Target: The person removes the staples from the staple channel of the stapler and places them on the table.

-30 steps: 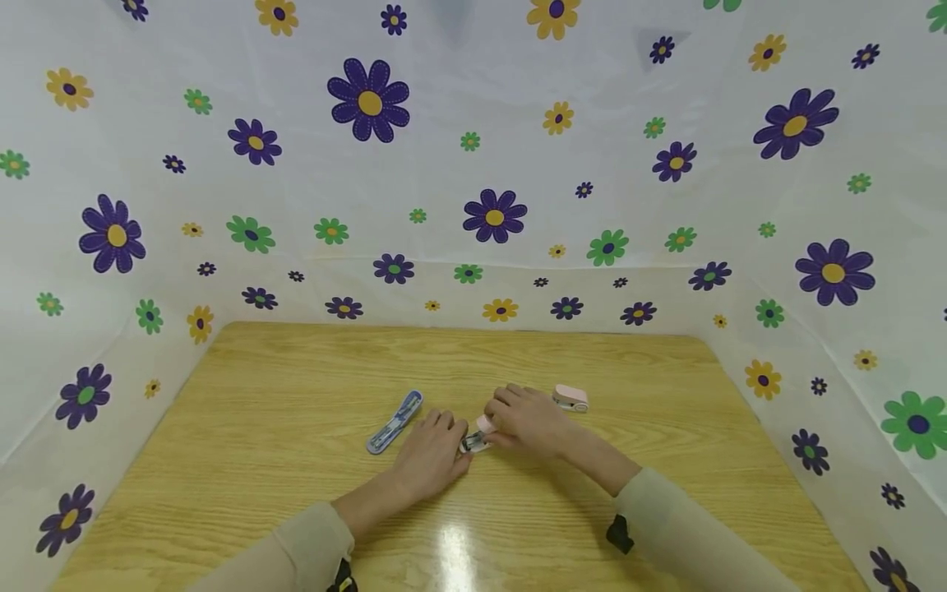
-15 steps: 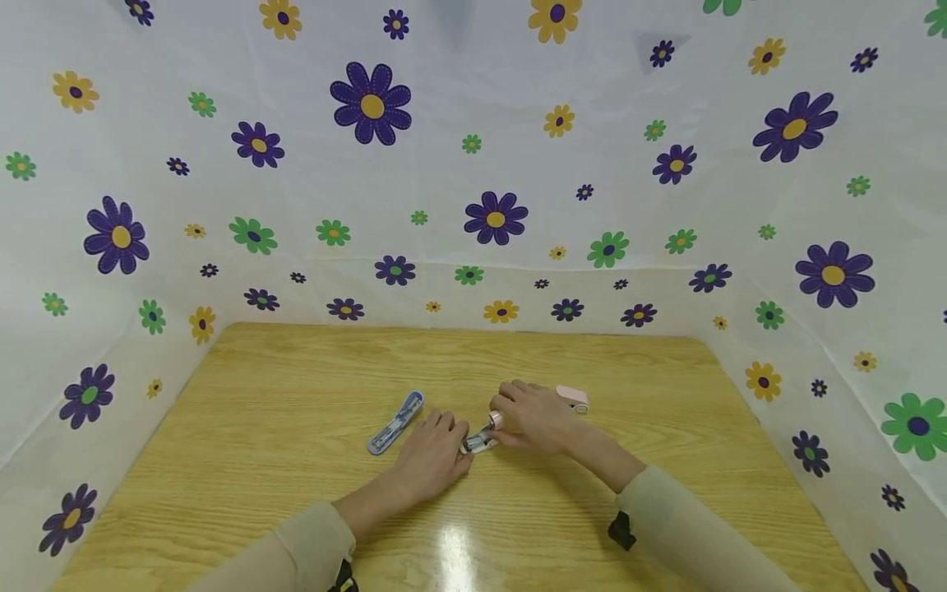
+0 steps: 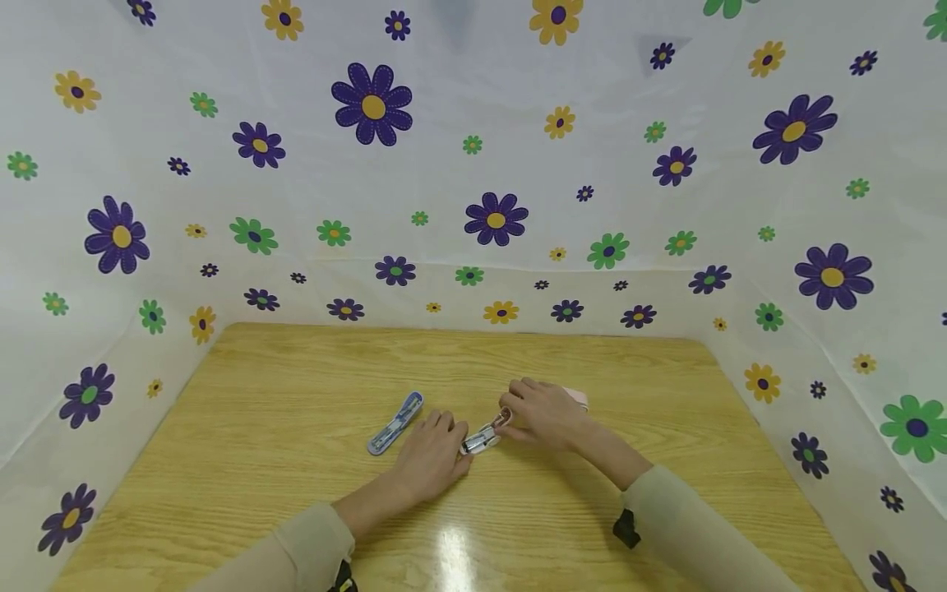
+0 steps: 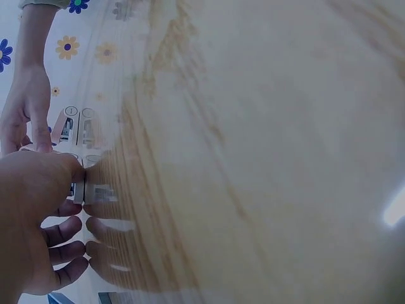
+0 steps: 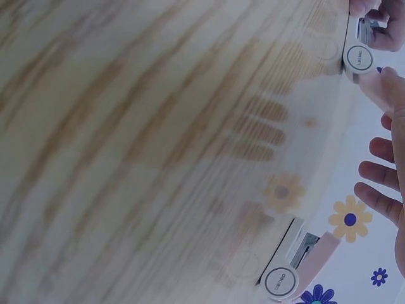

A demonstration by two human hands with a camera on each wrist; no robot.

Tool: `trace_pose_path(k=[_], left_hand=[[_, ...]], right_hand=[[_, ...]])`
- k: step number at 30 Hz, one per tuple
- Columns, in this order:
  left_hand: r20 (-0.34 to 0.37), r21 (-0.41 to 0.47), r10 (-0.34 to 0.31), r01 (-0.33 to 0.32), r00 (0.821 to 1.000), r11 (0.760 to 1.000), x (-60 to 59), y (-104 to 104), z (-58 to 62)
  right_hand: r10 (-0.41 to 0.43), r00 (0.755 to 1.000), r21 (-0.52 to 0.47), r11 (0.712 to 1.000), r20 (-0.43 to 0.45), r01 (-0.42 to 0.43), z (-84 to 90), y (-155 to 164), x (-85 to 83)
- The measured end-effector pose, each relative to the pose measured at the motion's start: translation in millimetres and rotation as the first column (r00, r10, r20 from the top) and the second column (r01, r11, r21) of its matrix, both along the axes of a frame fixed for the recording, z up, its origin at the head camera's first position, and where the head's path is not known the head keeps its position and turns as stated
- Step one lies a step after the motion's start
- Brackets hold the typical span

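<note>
A small pink-and-white stapler (image 3: 482, 441) lies spread open on the table, its metal staple channel bared. My left hand (image 3: 432, 454) holds its base between thumb and fingers at the near left end. On the other side my right hand (image 3: 546, 415) pinches the pink top arm (image 5: 376, 90), which is swung back from the base. The round hinge (image 5: 359, 57) shows in the right wrist view. Partly hidden behind my right hand is a second pink stapler (image 3: 577, 398); its whole shape shows in the right wrist view (image 5: 288, 269).
Left of my left hand lies a blue stapler (image 3: 395, 423), spread out flat with metal parts showing. The wood-grain table (image 3: 296, 493) is bordered at the back and sides by a white flower-print curtain (image 3: 436, 189).
My right hand has drawn slightly right, swinging the pink arm back and opening the stapler wider. It now covers more of the second stapler. My left hand has stayed in place.
</note>
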State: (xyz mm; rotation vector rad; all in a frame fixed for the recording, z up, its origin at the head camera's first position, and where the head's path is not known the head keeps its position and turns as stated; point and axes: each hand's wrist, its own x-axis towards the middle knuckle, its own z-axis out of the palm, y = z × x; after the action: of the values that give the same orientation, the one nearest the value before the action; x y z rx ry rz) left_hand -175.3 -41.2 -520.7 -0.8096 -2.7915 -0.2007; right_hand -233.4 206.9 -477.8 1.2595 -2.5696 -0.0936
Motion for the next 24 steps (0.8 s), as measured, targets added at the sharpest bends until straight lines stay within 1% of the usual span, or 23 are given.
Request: trace_pose_path(k=[5,9,15,21,24], left_hand=[[0.007,-0.001,0.012,-0.012,1.0,1.0,1.9,-0.9,0.6],[0.01,-0.015,0.008,-0.008,1.0,1.0,3.4,-2.1,-0.5],[0.002,-0.033,0.007,-0.007,1.0,0.999,3.8,-3.1,-1.4],[-0.007,-0.023,0.019,-0.019,1.0,1.0,5.1,-3.3,-1.7],[-0.029,-0.02,0.028,-0.029,0.999,0.999,5.9,-4.3,-3.2]], right_hand=[[-0.019,1.0,0.027,0.999,0.008,0.018,-1.3,2.1,-1.2],[-0.032,0.999,0.056,0.998,0.013,0.031,-2.2,3.0,-2.2],[-0.035,0.999,0.06,0.998,0.01,0.034,-5.4,3.0,-5.6],[-0.078,0.996,0.089,0.993,0.049,0.073,-7.5,1.4,-7.5],[-0.09,0.994,0.085,0.993,0.062,0.085,-6.3,-1.3,-7.7]])
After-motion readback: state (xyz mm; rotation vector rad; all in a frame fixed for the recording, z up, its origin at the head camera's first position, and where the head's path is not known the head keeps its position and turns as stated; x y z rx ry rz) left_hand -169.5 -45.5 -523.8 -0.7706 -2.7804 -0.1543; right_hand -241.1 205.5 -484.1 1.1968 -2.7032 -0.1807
